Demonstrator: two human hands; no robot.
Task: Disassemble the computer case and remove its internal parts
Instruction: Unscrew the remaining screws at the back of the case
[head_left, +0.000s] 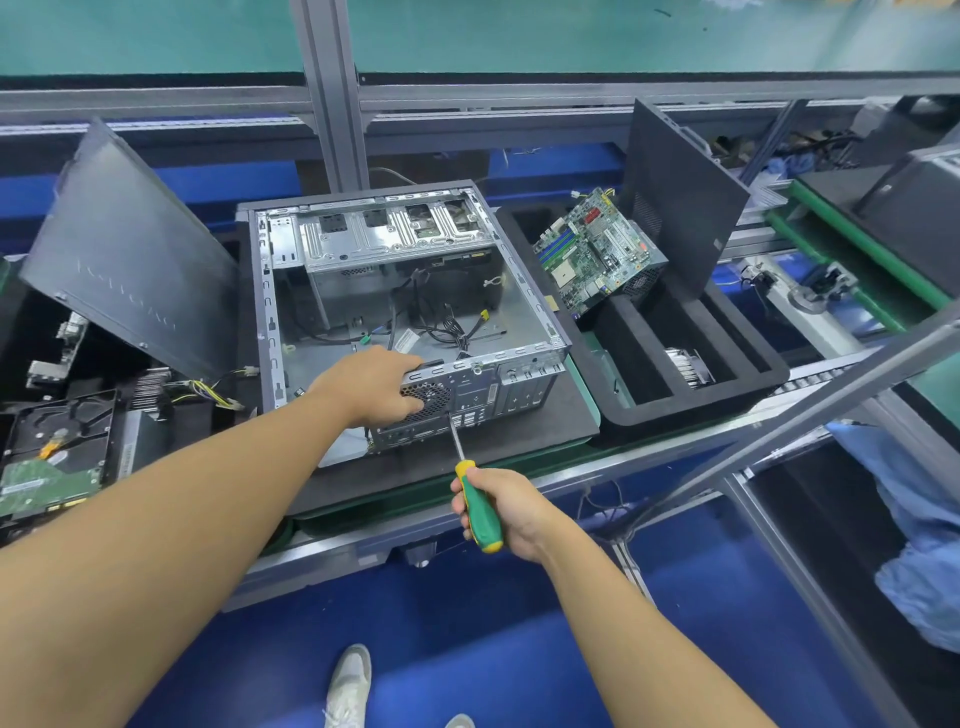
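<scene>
Blue floor (467, 649) runs under your feet, and a bench framed in grey aluminium rails (324, 78) carries a matte black mat (519, 431). On that mat, dead centre, the computer case (519, 306) lies on its side, open upward: bare stamped steel, a ribbed drive cage (384, 234) at 12 o'clock, loose black cables (441, 322) on its floor.

Your left hand (371, 387) curls over the case's rear wall at 6 o'clock, fingers on the perforated fan grille. Your right hand (511, 512) is wrapped tight round the green-and-yellow handle of a screwdriver (480, 506), whose thin shaft meets the rear panel just beside the grille.

At 2 o'clock a green motherboard (592, 249) leans in a black foam tray (675, 400), with a finned heatsink (688, 364) in a slot at 4. A grey side panel (130, 249) tilts at 10 o'clock; a hard drive (52, 457) lies at 8.
</scene>
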